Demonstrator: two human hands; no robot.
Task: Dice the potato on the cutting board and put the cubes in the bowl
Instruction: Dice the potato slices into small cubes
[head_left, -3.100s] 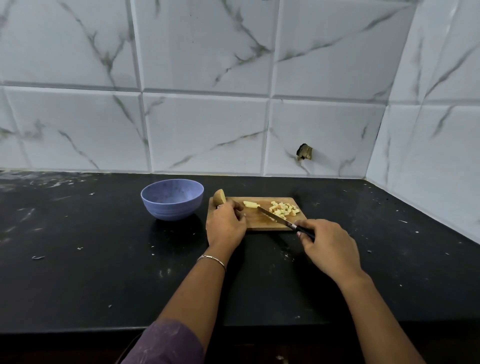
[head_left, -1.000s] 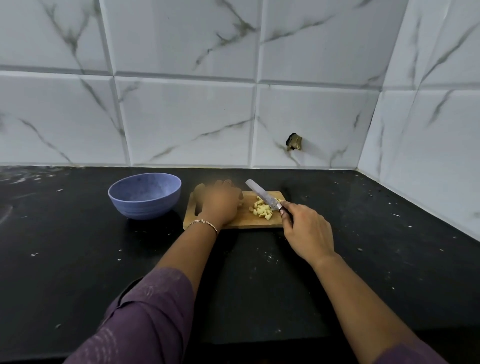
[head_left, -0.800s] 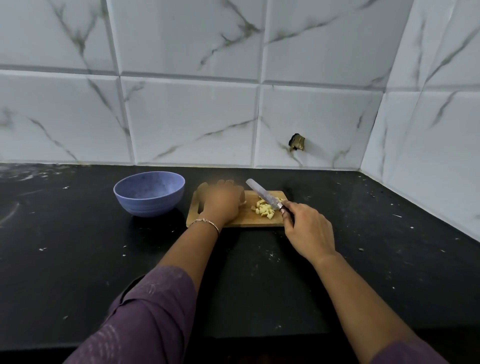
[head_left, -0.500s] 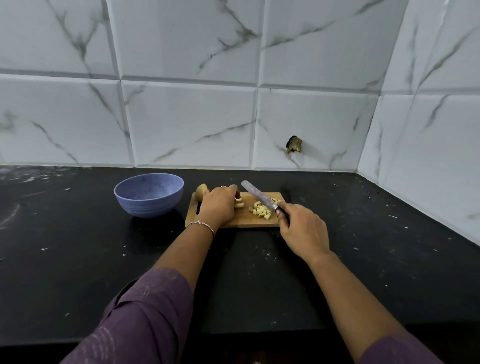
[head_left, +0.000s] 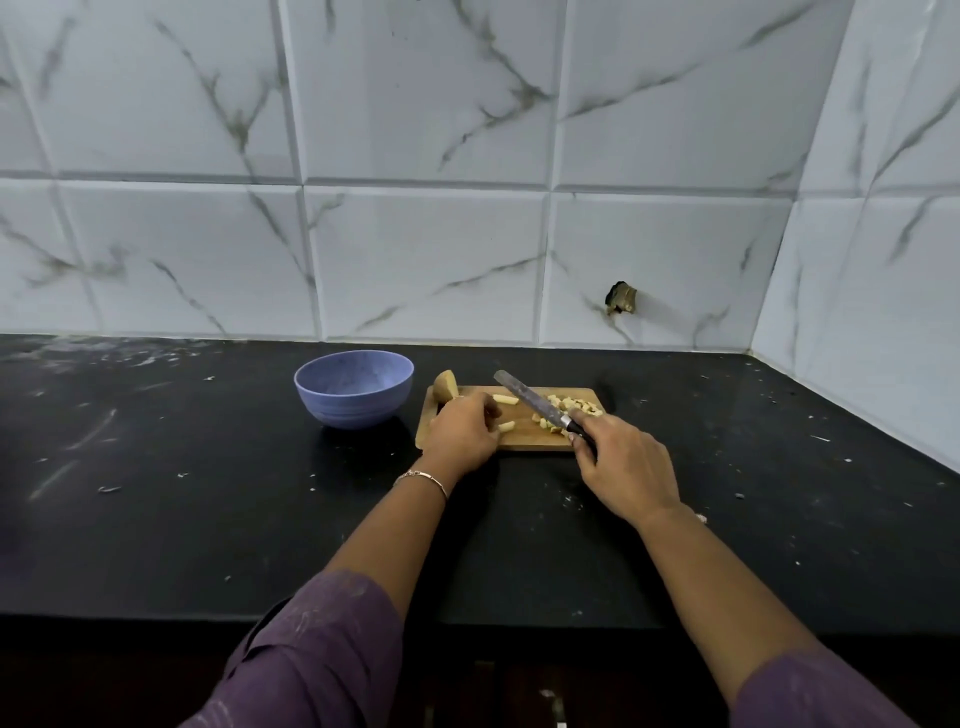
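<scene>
The wooden cutting board (head_left: 524, 439) lies on the black desk (head_left: 208, 493), just right of the round blue bowl (head_left: 353, 395). The left grip (head_left: 462, 434) rests curled on the board beside pale potato strips (head_left: 505, 399); a pinch cannot be confirmed. The right grip (head_left: 623, 467) clasps the black-handled knife (head_left: 530, 402), blade angled above the diced potato cubes (head_left: 571, 406). A brown-skinned potato chunk (head_left: 445, 387) sits at the board's far-left corner.

White marbled wall tiles (head_left: 426, 260), black speckled counter (head_left: 156, 519)
</scene>
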